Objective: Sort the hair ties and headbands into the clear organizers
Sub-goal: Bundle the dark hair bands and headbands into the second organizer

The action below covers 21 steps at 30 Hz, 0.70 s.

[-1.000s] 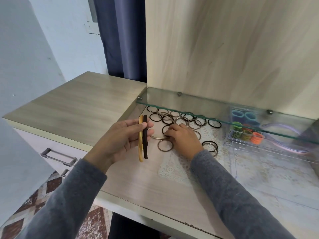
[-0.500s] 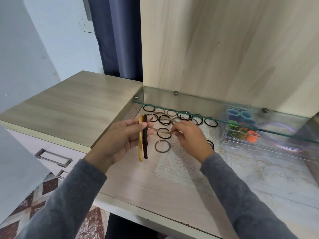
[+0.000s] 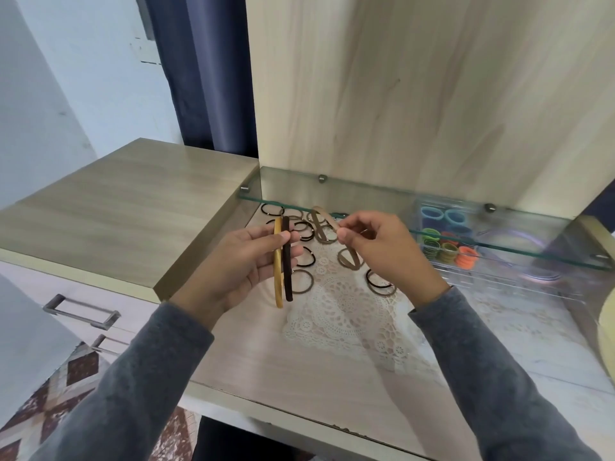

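Observation:
My left hand (image 3: 248, 261) grips two stretched hair ties side by side, a yellow hair tie (image 3: 278, 284) and a dark brown hair tie (image 3: 287, 277), held upright above the desk. My right hand (image 3: 382, 251) pinches a beige hair tie (image 3: 324, 217) and holds it lifted above the pile, close to my left hand's fingertips. Several black and brown hair ties (image 3: 304, 281) lie loose on the lace doily (image 3: 342, 311). A clear organizer (image 3: 499, 277) at the right holds several colourful hair ties (image 3: 446, 251) and a purple headband (image 3: 529, 237).
A glass shelf (image 3: 432, 214) juts out just above the hair ties, under a tall wooden back panel. A raised cabinet top (image 3: 126, 207) with drawer handles stands to the left. The desk's front edge (image 3: 299, 414) runs below my arms.
My right hand picked a beige hair tie out of the pile and lifted it up toward my left hand. My left hand keeps its grip on the two ties.

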Each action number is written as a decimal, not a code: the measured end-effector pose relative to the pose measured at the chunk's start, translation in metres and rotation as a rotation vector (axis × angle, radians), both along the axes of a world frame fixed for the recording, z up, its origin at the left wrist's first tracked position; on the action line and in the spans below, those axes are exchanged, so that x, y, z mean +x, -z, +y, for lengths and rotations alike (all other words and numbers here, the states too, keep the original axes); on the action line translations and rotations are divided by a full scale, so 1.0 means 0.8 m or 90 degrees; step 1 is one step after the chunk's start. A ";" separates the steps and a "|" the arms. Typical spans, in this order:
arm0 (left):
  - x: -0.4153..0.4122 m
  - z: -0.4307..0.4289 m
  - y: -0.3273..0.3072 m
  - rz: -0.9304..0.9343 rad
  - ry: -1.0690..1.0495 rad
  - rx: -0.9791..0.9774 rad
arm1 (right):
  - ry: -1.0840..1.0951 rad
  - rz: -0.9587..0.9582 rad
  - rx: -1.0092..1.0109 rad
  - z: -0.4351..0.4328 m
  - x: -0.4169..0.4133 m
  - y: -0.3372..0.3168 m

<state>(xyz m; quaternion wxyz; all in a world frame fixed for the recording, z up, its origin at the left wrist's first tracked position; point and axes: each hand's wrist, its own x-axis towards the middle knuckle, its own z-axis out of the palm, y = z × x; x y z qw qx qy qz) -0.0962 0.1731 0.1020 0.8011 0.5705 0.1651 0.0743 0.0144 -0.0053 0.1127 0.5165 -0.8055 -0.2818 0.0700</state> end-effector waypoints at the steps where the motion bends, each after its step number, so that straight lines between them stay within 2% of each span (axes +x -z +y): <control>1: 0.002 -0.003 0.000 -0.001 0.001 -0.003 | 0.004 0.014 0.003 -0.001 -0.001 -0.002; 11: 0.019 -0.022 0.003 0.007 -0.007 -0.042 | -0.023 0.231 0.116 0.011 -0.011 0.003; 21: 0.025 -0.023 0.011 0.003 0.007 -0.048 | -0.027 0.272 0.139 0.023 -0.017 0.009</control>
